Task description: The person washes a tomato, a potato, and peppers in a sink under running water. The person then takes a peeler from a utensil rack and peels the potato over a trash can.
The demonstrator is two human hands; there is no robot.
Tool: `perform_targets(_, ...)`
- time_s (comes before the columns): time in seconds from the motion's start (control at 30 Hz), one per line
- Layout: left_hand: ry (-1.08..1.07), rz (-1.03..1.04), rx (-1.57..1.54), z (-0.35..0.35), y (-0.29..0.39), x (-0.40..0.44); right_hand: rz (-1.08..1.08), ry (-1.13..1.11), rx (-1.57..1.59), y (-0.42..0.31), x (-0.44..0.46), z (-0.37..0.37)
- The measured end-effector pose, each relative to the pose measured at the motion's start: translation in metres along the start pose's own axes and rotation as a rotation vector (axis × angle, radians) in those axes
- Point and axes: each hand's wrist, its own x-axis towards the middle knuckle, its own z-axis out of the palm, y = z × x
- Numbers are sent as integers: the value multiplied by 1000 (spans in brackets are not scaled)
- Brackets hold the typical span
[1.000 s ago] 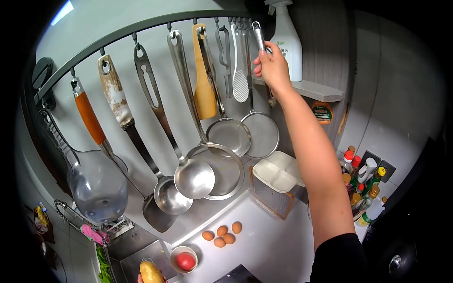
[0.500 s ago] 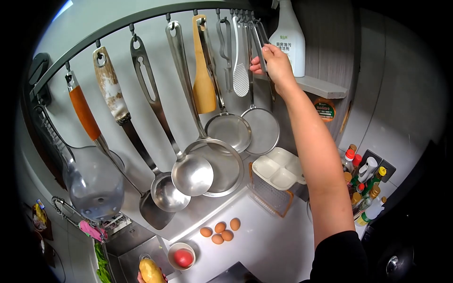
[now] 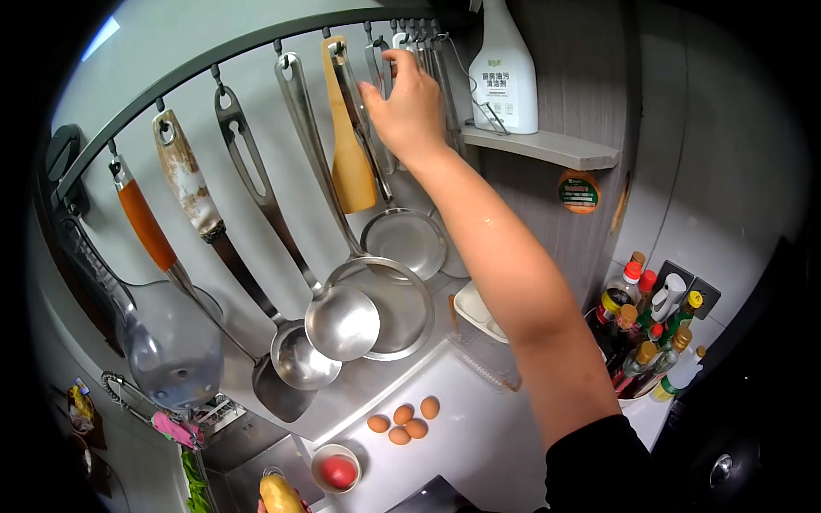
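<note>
My right hand [image 3: 409, 109] is raised to the hanging rail, thumb and index finger apart around a slim grey tool with a looped handle [image 3: 376, 61]. I see no firm grip on it. Just left of my thumb hang a wooden spatula [image 3: 351, 167] and a small round strainer [image 3: 404, 245]; the white rice paddle [image 3: 400, 40] is mostly hidden behind my hand. At the bottom edge, my left hand [image 3: 305, 506] is closed around a yellow, peeled-looking potato [image 3: 280, 494], with only bits of its fingers showing.
Ladles [image 3: 342, 323], a turner [image 3: 282, 389] and a large strainer [image 3: 400, 321] hang leftward. Below are several eggs [image 3: 403, 415] and a bowl [image 3: 357, 466] with a red tomato [image 3: 339, 470]. A spray bottle [image 3: 506, 81] stands on the shelf [image 3: 564, 150]; sauce bottles [image 3: 637, 329] are at right.
My right hand has moved left along the rail, from the metal tools near the spray bottle to the grey looped tool. Its fingers have spread. My left hand still holds the potato.
</note>
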Motion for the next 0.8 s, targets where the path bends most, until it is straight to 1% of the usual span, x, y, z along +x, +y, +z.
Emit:
perform_targets(0.07, -37, 0, 35, -6, 2, -2, 167, -21, 56, -6, 0, 2)
perform_targets(0.1, -35, 8, 32, 0, 2, -6, 166, -21, 64, -8, 1, 1)
perform_targets(0.17, -28, 53, -30, 17, 1, -14, 188, 49, 163, -9, 4, -2)
perform_targets(0.2, -28, 58, -34, 14, 0, -14, 247, 34, 205, -10, 8, -4)
perform_targets(0.23, -17, 54, -41, 7, 0, -13, 244, 33, 209, -8, 11, -3)
perform_targets(0.3, -1, 51, -50, -12, 2, -9, 160, 154, 276, 0, 15, 1)
perform_targets(0.37, -56, 49, -14, -32, -2, 0, 195, 173, 331, -1, 16, -3)
perform_targets(0.43, -26, 39, -65, -35, -4, 3, 333, 85, 607, -15, 10, -22)
perform_targets(0.5, 9, 34, -123, -28, -5, 0, 293, 16, 670, -32, -3, -46)
perform_targets(0.57, 179, 89, -61, -6, -10, -4, 341, -48, 748, -56, -20, -71)
perform_targets(0.63, 190, 74, -74, -7, -4, -8, 572, -342, 783, -88, -39, -103)
perform_targets(0.67, 181, 60, -73, -7, 0, -11, 439, -447, 754, -94, -54, -109)
perform_targets(0.7, 173, 53, -79, -11, 1, -13, 269, -604, 666, -105, -65, -113)
perform_targets(0.73, 152, 31, -124, -23, 3, -12, 83, -734, 591, -115, -76, -118)
perform_targets(0.77, 190, 11, -144, -25, 6, -17, -145, -897, 446, -136, -81, -126)
perform_targets(0.8, 196, -2, -160, -29, 8, -22, -7, -1171, 493, -159, -84, -134)
